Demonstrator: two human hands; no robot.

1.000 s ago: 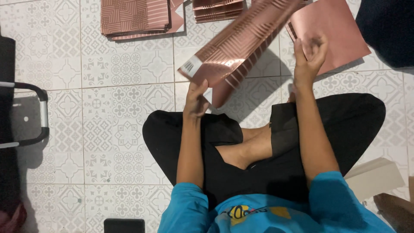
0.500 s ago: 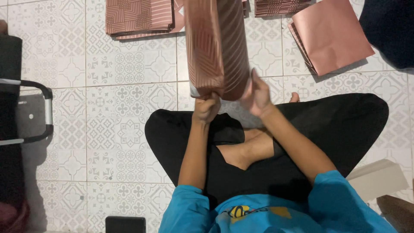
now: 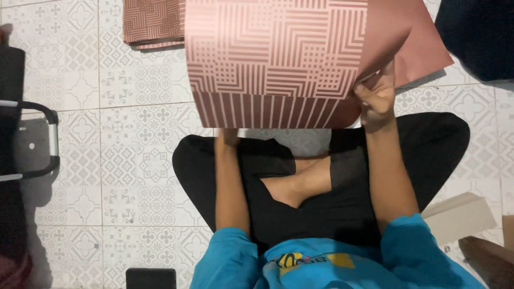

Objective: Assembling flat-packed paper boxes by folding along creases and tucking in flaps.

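The right hand (image 3: 377, 99) is clamped on the right edge of a pink patterned paper bag (image 3: 276, 59), held flat above the lap. The left hand (image 3: 227, 136) is mostly hidden beneath the bag's lower edge, so its grip cannot be determined. The bag's contents are not visible; a stack of similar bags (image 3: 152, 24) lies on the tiled floor (image 3: 134, 160) at the far edge.

We wear a bright blue top (image 3: 412, 257) with short sleeves that end near the elbows, leaving both forearms bare, and across its chest runs a printed design in yellow and dark blue. Below it we have on black trousers (image 3: 428, 144), which cover the legs down to the shins, and our feet are bare. Our right hand (image 3: 377, 99) carries no glove, ring or watch that we can make out.
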